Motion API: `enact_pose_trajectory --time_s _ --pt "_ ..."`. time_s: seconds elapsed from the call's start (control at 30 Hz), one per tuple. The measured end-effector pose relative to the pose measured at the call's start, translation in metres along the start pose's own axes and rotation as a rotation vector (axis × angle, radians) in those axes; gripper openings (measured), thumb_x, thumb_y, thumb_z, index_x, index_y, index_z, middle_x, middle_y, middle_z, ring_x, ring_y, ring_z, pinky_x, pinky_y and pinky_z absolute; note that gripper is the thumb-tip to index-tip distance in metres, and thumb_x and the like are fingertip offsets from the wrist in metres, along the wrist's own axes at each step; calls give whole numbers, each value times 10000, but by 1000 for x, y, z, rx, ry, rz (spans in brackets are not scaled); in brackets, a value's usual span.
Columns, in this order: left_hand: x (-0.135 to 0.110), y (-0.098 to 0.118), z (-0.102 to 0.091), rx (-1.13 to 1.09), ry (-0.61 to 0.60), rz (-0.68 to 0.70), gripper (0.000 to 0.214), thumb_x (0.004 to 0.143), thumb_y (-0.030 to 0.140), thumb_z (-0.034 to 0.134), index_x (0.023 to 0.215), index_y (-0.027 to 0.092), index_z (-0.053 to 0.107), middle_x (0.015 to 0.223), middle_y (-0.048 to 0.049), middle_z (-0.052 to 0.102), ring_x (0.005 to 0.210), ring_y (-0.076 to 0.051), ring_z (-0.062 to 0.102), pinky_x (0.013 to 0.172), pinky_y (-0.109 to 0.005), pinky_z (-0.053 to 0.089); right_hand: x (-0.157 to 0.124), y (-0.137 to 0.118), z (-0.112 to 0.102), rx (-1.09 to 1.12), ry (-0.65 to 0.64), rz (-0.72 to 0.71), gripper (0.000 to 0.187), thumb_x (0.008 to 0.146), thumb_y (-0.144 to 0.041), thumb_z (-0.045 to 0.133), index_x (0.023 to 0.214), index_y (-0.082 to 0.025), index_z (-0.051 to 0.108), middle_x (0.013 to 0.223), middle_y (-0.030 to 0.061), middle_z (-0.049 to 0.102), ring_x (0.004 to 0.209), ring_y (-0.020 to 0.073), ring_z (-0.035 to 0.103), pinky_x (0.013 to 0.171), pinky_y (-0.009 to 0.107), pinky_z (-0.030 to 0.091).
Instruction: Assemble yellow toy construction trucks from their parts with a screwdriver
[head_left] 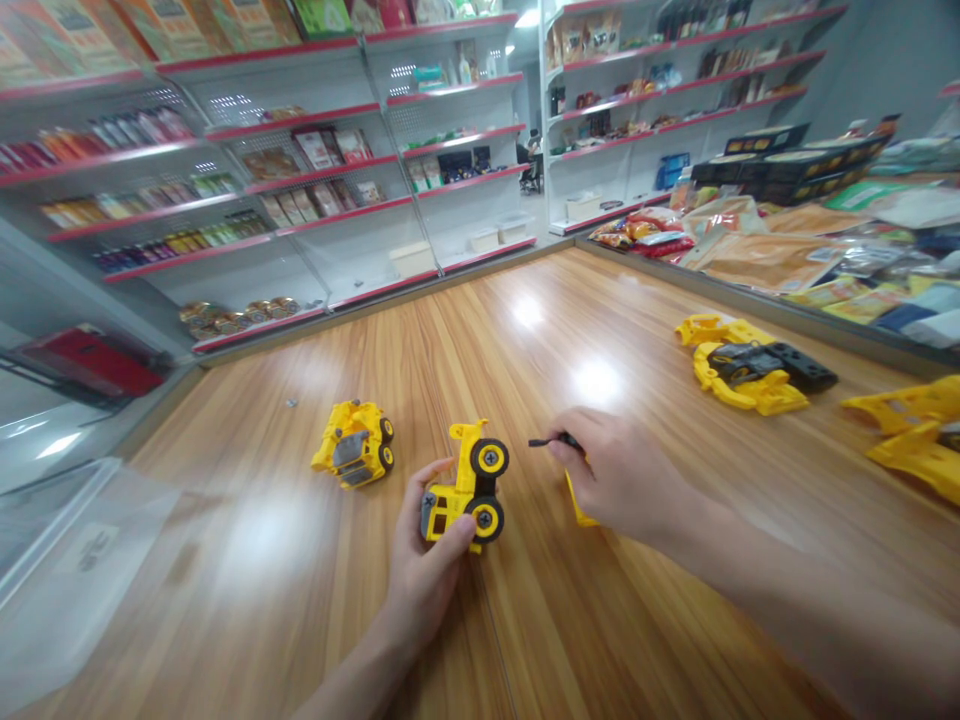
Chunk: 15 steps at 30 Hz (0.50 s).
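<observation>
Head view, down onto a wooden table (525, 320). Grips a yellow truck (465, 490) in the left hand (427, 570), fingers curled round the grey rear end, thumb pressed on the near side. Two black wheels with yellow hubs turned toward the camera, one above the other, so the truck tipped on its side; lifted or resting on the wood, cannot tell. Holds a screwdriver (544, 441) in the right hand (622, 480), closed round the yellow handle, part of it showing under the palm. Black tip aimed left at the truck's upper wheel, near it but apart.

Just left of the truck, a second toy (354, 445), yellow with a grey front, lying alone on the table, touched by neither hand. Farther left of the truck and a little behind, a small screw (292, 403). Well right of the truck and behind it, a heap of yellow and black parts (750, 370). Farther right again, at the frame edge, more yellow shells (907, 430).

Behind the truck, past the table's far edge, shelves (300, 200) with red trim, stocked with packaged goods. Right of the truck and behind the parts, loose packets (765, 250) piled up. Far left of the truck, a clear bin (75, 560), and behind that a red basket (97, 360).
</observation>
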<state>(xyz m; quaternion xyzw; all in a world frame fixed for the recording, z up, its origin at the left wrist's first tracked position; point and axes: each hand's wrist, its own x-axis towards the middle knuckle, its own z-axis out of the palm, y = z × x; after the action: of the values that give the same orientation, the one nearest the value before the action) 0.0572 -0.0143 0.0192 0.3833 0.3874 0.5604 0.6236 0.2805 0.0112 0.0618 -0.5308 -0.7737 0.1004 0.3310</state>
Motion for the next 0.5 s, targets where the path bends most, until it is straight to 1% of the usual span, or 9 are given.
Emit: enact_pose_trajectory --time_s 0.07,0.1,0.17,0.23,0.3,0.37,0.43,0.5 --pt "0 -2 -1 151 53 63 578 679 177 816 1188 241 548 938 -20 696 831 -201 677 771 -270 512 5 8 -4 -71 58 19 151 890 -91 478 908 -158 612 885 78 665 848 198 618 759 290 441" --pt "-1 -2 -2 239 70 81 577 665 168 825 1170 238 554 939 -15 687 805 -186 664 737 -247 507 7 12 -6 -120 61 40 162 882 -82 474 909 -158 614 893 83 668 860 203 620 758 293 439" --pt "-2 -2 -2 395 72 89 589 653 164 832 1161 239 545 973 -19 673 824 -190 653 732 -242 507 8 21 -7 -220 13 118 142 882 -118 487 884 -163 621 868 91 677 835 212 633 704 292 433" --pt "-4 -1 1 474 63 73 637 655 165 831 1195 253 506 1008 -26 663 889 -215 653 799 -273 507 7 27 -7 -300 -66 211 133 897 -253 532 862 -168 629 818 99 684 771 227 648 621 293 414" --pt "-5 0 3 488 78 67 689 649 160 835 1225 265 473 1023 -25 656 926 -225 651 854 -291 491 4 31 -6 -359 -134 284 293 879 -454 573 849 -170 639 766 110 686 703 248 655 551 296 381" --pt "-6 1 5 497 100 70 714 630 148 844 1227 264 471 1023 -22 651 925 -222 649 869 -289 477 0 31 -4 -420 -184 320 459 834 -619 571 819 -167 647 725 125 684 654 270 654 506 300 344" --pt "-5 2 6 522 103 80 724 611 134 853 1216 258 476 1024 -23 646 925 -223 645 876 -290 468 -3 29 -3 -463 -221 340 531 799 -689 571 775 -164 650 694 136 678 622 274 652 484 299 318" --pt "-5 1 6 548 91 97 733 596 127 859 1208 250 473 1030 -29 641 942 -226 640 893 -295 460 -5 27 -1 -469 -259 357 519 776 -681 611 769 -163 654 697 137 683 629 270 659 484 295 314"
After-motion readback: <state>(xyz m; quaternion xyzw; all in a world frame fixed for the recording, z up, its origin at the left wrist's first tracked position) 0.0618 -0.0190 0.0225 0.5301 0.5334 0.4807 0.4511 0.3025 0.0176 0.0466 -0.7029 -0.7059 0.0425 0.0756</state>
